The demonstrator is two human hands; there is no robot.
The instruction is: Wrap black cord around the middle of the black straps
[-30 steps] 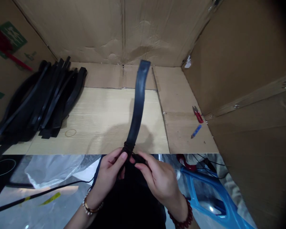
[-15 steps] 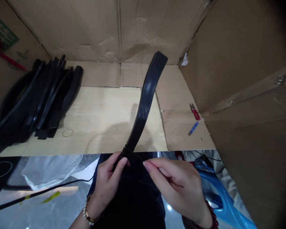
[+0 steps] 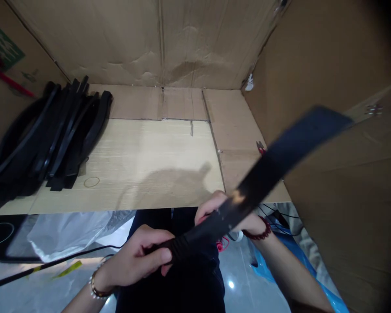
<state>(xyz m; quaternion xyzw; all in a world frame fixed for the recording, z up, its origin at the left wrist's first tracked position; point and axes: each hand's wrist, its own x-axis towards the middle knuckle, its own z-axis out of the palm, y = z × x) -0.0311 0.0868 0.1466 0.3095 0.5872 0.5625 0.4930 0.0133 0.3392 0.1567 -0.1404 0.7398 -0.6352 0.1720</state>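
A long, flat black strip [image 3: 273, 167] slants up to the right across the view, its far end blurred. My left hand [image 3: 148, 254] is closed round its lower end, thumb on top, beside several thin windings on the strip. Behind the middle of the strip is my right hand [image 3: 211, 206], partly hidden by it; what its fingers hold, if anything, cannot be seen.
Many black curved strips [image 3: 65, 130] lie piled at the left of the table [image 3: 143, 152]. A thin ring [image 3: 91, 181] lies near them. Red snips [image 3: 260, 148] show partly behind the held strip. Cardboard walls [image 3: 117, 43] enclose the back and sides.
The held strip has swung from nearly upright down to the right, towards the camera. My right hand has moved from the near side of the strip to behind it. My left hand keeps its grip.
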